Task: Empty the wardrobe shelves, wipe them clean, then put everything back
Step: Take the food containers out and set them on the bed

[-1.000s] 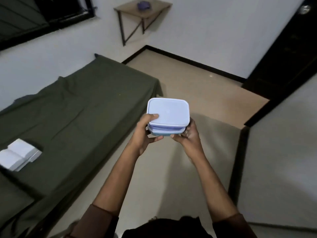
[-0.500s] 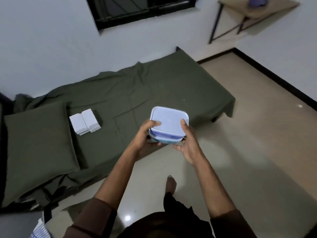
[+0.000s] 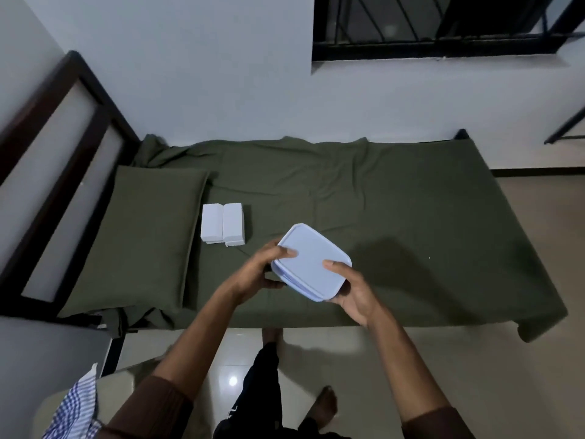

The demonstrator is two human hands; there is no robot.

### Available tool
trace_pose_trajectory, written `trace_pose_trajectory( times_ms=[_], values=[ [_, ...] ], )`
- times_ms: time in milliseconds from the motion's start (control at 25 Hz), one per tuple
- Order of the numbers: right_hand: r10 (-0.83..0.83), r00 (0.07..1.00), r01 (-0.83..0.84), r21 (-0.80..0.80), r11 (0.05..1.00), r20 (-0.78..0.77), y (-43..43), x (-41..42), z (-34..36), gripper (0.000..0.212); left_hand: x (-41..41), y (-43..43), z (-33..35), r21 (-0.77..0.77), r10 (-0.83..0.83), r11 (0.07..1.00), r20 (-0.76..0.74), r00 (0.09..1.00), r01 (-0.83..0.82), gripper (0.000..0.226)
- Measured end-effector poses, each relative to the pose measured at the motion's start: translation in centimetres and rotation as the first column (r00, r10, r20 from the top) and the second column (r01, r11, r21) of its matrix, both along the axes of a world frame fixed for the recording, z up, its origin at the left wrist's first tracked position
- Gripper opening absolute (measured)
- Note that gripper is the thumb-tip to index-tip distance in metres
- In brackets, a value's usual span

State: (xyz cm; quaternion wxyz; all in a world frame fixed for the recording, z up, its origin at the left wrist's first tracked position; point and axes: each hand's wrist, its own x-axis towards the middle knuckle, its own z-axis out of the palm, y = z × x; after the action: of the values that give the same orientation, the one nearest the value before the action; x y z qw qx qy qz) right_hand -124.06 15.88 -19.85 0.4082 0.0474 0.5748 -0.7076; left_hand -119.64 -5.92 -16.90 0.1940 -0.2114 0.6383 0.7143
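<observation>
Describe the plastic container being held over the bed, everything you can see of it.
The container is a pale blue, rounded-rectangle box that looks like plastic, with a flat lid closed on top. Below the lid's rim run further edges, so it may be two stacked boxes; that cannot be told. It is tilted, its near right corner lowest, and is held in the air above the green bed. The left hand grips its left edge, thumb on the lid; the right hand holds its near right side, thumb on top.

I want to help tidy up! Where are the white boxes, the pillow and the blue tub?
white boxes [image 3: 222, 228], head view, top face.
pillow [image 3: 142, 236], head view, middle.
blue tub [image 3: 311, 259], head view, lid.
</observation>
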Motion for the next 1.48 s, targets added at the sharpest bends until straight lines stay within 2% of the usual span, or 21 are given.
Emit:
trace_pose_trajectory(
  times_ms=[120,240,440,520,600,680,760,920,1000,1120,1200,1280,1400,1480],
  values=[
    [-0.055,0.998,0.056,0.058,0.997,-0.015,-4.3,-3.9,-0.3,0.053,-3.6,-1.5,-2.0,0.076,0.246,0.966,0.024,0.969,-0.247,0.052],
    [-0.177,0.984,0.175,0.104,0.979,0.010,-8.7,-7.5,-1.0,0.047,-7.3,-2.9,-3.7,0.146,0.320,0.935,0.048,0.946,-0.324,0.054],
    [-0.266,0.960,0.248,0.176,0.953,0.090,-17.2,-12.4,-4.0,0.052,-12.4,-6.6,-8.2,0.261,0.349,0.889,0.146,0.926,-0.376,0.070],
    [-0.295,0.949,0.260,0.256,0.931,0.109,-20.4,-14.4,-6.2,0.058,-14.7,-8.7,-11.0,0.246,0.361,0.878,0.225,0.905,-0.411,0.070],
    [-0.266,0.958,0.223,0.306,0.925,0.107,-21.9,-16.0,-8.2,0.065,-16.5,-10.8,-13.3,0.219,0.367,0.874,0.289,0.884,-0.435,0.059],
    [-0.192,0.979,0.157,0.338,0.928,0.074,-22.9,-18.0,-11.1,0.064,-18.7,-13.1,-16.4,0.198,0.369,0.876,0.313,0.875,-0.440,0.056],
    [-0.177,0.981,0.129,0.417,0.900,0.078,-23.2,-19.5,-13.9,0.073,-20.9,-15.3,-19.5,0.185,0.380,0.878,0.292,0.878,-0.441,0.052],
    [-0.185,0.977,0.091,0.581,0.808,0.104,-22.5,-21.7,-19.4,0.085,-24.3,-19.4,-27.1,0.134,0.366,0.895,0.323,0.873,-0.425,0.063],
    [-0.202,0.973,0.091,0.613,0.785,0.114,-21.5,-21.9,-20.9,0.082,-25.6,-20.9,-30.3,0.110,0.318,0.918,0.372,0.872,-0.382,0.069],
    [-0.206,0.967,0.069,0.625,0.777,0.148,-20.3,-21.1,-22.7,0.067,-27.7,-22.6,-35.2,0.116,0.253,0.938,0.419,0.872,-0.328,0.077],
    [-0.195,0.962,0.031,0.630,0.776,0.194,-19.8,-19.7,-24.0,0.063,-28.6,-23.1,-38.0,0.057,0.236,0.957,0.415,0.879,-0.284,0.084],
    [-0.189,0.951,-0.007,0.627,0.779,0.246,-19.7,-18.3,-24.9,0.063,-29.0,-23.0,-39.4,-0.101,0.194,0.981,0.380,0.905,-0.168,0.089],
    [-0.178,0.938,-0.053,0.630,0.775,0.298,-19.6,-17.1,-25.3,0.061,-28.5,-22.0,-39.0,-0.378,0.293,0.914,0.372,0.881,-0.145,0.106],
    [-0.186,0.937,-0.042,0.626,0.779,0.295,-19.9,-17.4,-24.7,0.057,-28.0,-21.9,-38.2,-0.468,0.363,0.863,0.309,0.879,-0.191,0.101]
  ],
)
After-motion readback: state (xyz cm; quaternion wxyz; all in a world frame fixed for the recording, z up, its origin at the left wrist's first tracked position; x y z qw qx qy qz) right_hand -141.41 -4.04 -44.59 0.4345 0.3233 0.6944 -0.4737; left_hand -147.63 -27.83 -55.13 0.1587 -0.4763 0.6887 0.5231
